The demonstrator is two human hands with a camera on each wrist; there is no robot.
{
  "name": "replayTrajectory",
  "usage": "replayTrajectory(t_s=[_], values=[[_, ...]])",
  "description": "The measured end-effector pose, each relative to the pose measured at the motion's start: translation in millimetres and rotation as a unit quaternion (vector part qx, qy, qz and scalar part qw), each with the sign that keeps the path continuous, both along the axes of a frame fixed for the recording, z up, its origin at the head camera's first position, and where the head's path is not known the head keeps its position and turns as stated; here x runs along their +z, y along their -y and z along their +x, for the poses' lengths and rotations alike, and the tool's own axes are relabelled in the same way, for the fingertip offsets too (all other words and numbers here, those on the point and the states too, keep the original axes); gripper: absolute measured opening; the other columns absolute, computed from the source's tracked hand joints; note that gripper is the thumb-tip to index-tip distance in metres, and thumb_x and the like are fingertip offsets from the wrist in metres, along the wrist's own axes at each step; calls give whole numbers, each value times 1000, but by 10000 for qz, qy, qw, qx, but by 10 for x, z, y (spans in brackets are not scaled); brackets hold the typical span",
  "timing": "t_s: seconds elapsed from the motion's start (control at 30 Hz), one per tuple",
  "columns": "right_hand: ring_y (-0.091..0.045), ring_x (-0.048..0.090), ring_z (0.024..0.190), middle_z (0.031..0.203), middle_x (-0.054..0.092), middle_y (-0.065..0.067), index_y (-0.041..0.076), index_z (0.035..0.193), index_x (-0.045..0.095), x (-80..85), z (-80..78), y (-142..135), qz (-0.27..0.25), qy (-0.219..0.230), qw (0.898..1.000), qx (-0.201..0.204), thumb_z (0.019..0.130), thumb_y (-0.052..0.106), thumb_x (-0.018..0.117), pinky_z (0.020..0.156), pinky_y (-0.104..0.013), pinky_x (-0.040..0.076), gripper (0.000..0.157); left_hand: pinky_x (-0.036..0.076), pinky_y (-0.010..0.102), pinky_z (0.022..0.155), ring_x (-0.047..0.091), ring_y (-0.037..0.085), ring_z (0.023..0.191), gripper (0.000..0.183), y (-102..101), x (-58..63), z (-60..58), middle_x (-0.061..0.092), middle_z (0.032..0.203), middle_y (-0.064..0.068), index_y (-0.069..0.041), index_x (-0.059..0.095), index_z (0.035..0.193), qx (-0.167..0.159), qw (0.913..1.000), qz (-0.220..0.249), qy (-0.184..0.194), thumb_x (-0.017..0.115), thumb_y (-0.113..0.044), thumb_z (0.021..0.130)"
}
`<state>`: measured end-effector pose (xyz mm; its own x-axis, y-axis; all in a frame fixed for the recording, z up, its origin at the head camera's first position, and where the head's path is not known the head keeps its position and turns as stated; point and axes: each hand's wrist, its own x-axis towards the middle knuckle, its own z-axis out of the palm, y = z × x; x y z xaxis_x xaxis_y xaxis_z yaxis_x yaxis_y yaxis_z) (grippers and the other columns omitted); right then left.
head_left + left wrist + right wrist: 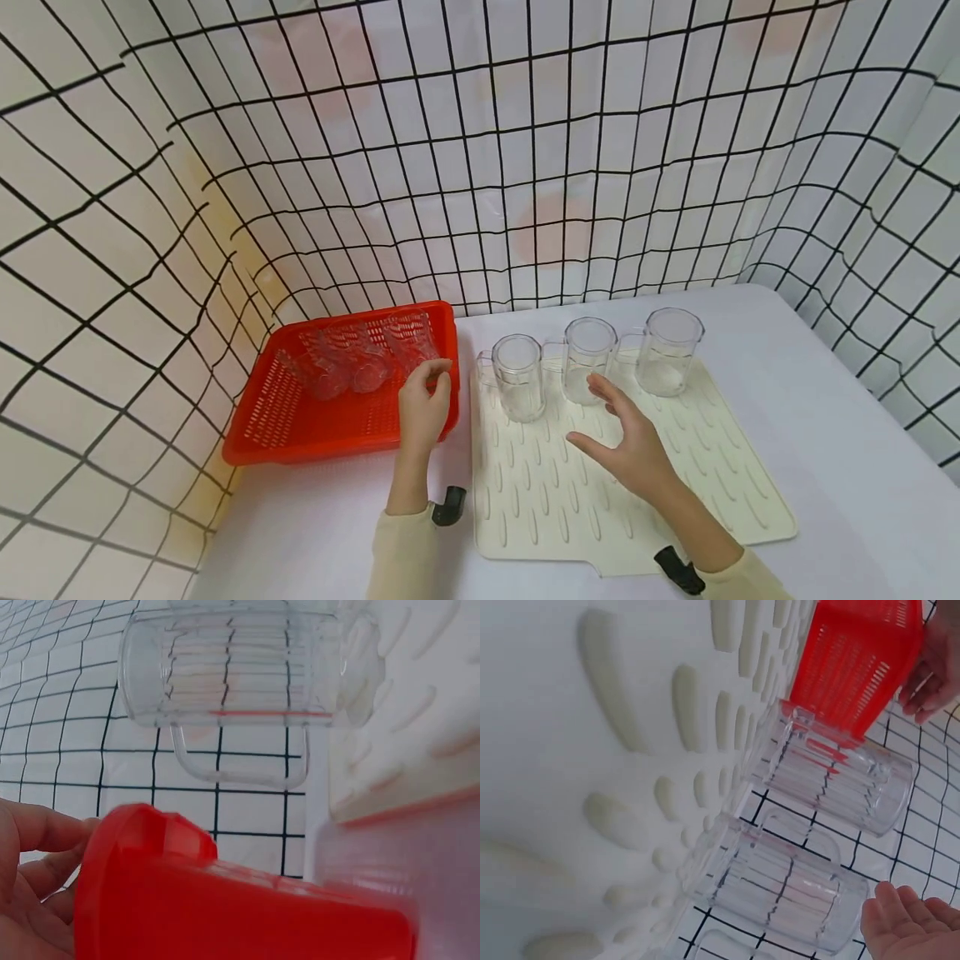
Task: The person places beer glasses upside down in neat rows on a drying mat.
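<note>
Three clear glass mugs stand upright along the far part of a cream drying mat [555, 508]: a left mug [521, 392], a middle mug [588, 358] and a right mug [666, 358]. Their handles point left. My right hand [633, 450] is in front of the middle mug, thumb and fingers spread, holding nothing. My left hand [423, 408] hovers over the right end of a red plastic basket [330, 454], fingers loosely bent. In the right wrist view the left hand [934, 671] shows nothing in its fingers. Several clear glass vessels [367, 367] lie in the basket.
A black wire grid [495, 167] backed with white sheeting rises behind and at both sides of the white table [817, 400]. The basket is close to the grid's left corner. The mat lies just right of the basket.
</note>
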<state>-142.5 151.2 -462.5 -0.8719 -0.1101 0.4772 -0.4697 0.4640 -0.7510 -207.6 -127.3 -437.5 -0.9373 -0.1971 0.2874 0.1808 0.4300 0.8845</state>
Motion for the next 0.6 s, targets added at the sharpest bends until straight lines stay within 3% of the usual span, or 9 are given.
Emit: replayTrajectory(t_s=[0.43, 0.6], values=[[-30, 50, 120, 135, 54, -17, 2, 145, 39, -1, 146, -249, 87, -142, 9978, -647, 77, 6, 81, 96, -9, 33, 80, 51, 45, 89, 61, 28, 103, 21, 219, 3, -36, 68, 110, 11, -5, 68, 113, 290, 9991, 269, 135, 57, -11, 96], [-17, 50, 123, 134, 54, -18, 3, 145, 39, -20, 184, -385, 352, -81, 9956, -869, 77, 9, 82, 95, -8, 31, 81, 49, 47, 90, 58, 30, 106, 25, 249, 7, -58, 65, 115, 13, -4, 65, 118, 472, 9976, 285, 412, 55, -11, 97]])
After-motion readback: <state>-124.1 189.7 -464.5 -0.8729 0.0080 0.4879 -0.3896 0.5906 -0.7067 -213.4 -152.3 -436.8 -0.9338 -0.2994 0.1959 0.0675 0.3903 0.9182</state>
